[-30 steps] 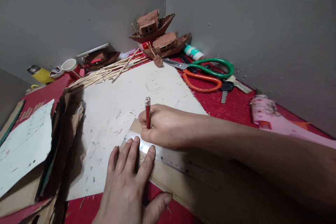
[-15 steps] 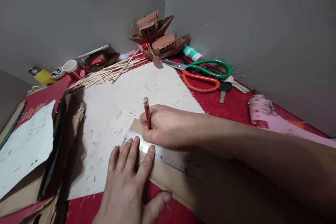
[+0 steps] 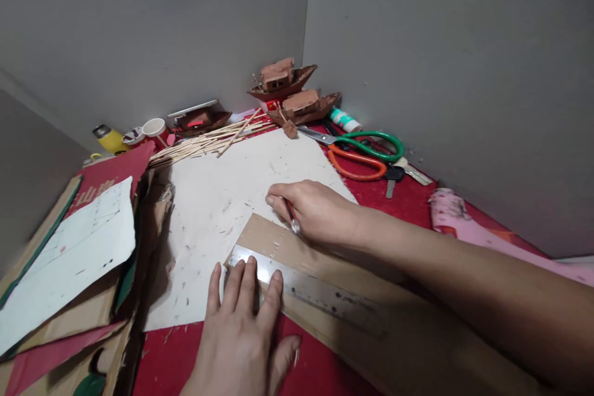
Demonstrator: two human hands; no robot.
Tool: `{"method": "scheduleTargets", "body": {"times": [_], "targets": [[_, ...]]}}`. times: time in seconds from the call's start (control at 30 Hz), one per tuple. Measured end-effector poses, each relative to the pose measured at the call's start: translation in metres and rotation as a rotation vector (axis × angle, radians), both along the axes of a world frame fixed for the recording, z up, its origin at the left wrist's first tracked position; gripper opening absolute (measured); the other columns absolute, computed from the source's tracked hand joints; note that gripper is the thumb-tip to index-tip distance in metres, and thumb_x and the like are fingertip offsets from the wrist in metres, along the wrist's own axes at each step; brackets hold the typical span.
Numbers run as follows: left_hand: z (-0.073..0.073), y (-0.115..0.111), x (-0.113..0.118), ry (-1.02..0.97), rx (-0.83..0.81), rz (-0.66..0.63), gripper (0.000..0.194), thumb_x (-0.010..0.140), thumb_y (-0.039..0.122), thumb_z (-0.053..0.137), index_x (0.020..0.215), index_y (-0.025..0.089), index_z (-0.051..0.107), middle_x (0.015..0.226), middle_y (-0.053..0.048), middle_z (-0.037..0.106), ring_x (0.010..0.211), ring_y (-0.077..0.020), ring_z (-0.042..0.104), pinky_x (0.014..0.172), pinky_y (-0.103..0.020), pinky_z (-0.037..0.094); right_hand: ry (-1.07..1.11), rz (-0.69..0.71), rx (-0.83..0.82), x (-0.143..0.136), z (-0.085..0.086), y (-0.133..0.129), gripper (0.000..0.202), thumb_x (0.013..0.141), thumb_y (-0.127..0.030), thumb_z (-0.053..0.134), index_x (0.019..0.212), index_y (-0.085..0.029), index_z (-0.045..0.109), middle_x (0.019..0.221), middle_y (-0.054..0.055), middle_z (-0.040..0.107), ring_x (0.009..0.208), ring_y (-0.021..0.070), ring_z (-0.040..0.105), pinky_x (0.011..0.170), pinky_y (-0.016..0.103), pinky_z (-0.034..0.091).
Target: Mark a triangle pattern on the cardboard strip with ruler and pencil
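My left hand (image 3: 248,315) lies with fingers spread, its fingertips pressing on a clear ruler (image 3: 297,288). Under the ruler is a strip of brown cardboard (image 3: 264,233), with a few faint marks near its far end. My right hand (image 3: 315,210) is closed round a dark red pencil (image 3: 291,213), above the cardboard's far edge. The pencil leans, with its pale end towards me; its other end is hidden by the fingers. A white sheet (image 3: 208,204) lies beneath the cardboard's far end.
Scissors (image 3: 366,154) with green and orange handles, keys (image 3: 394,179) and a glue stick (image 3: 344,119) lie at the back right. Brown model boats (image 3: 304,105) and thin wooden sticks (image 3: 208,139) are at the back. Stacked cardboard (image 3: 65,315) fills the left.
My right hand has lifted off the ruler's edge, and the pencil has swung from upright to leaning towards me. My left hand stays on the ruler. The view has shifted.
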State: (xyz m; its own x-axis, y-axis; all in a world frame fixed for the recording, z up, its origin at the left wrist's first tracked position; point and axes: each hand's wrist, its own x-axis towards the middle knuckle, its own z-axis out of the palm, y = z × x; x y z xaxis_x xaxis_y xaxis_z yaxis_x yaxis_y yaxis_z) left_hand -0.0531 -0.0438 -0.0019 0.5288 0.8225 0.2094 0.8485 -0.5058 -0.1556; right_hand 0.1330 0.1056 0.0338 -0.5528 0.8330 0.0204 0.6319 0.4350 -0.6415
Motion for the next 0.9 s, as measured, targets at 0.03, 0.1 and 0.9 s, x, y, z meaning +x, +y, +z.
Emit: {"method": "scheduleTargets", "body": {"times": [0.03, 0.1, 0.9], "targets": [[0.001, -0.001, 0.001, -0.01, -0.006, 0.008, 0.06, 0.087, 0.057, 0.058, 0.136, 0.022, 0.058, 0.133, -0.02, 0.063, 0.12, -0.0369, 0.061, 0.103, -0.059, 0.039, -0.114, -0.018, 0.064, 0.0, -0.002, -0.001, 0.02, 0.093, -0.025, 0.047, 0.08, -0.018, 0.061, 0.078, 0.009, 0.07, 0.071, 0.0207, 0.064, 0.062, 0.029, 0.037], [0.003, -0.003, 0.003, -0.03, -0.022, 0.023, 0.06, 0.088, 0.059, 0.056, 0.135, 0.021, 0.059, 0.133, -0.021, 0.063, 0.12, -0.0372, 0.061, 0.104, -0.059, 0.04, -0.266, -0.039, 0.102, -0.002, -0.004, -0.004, 0.023, 0.094, -0.031, 0.047, 0.088, -0.017, 0.065, 0.086, 0.014, 0.072, 0.078, 0.0246, 0.065, 0.064, 0.031, 0.037], [0.009, 0.003, -0.009, -0.208, -0.079, 0.153, 0.043, 0.08, 0.025, 0.072, 0.119, 0.018, 0.056, 0.126, -0.012, 0.059, 0.119, -0.0293, 0.055, 0.112, -0.053, 0.034, 0.232, 0.037, -0.374, 0.002, 0.01, -0.028, 0.029, 0.074, -0.044, 0.063, 0.073, -0.017, 0.056, 0.059, -0.006, 0.047, 0.054, 0.0098, 0.041, 0.051, 0.022, 0.031]]}}
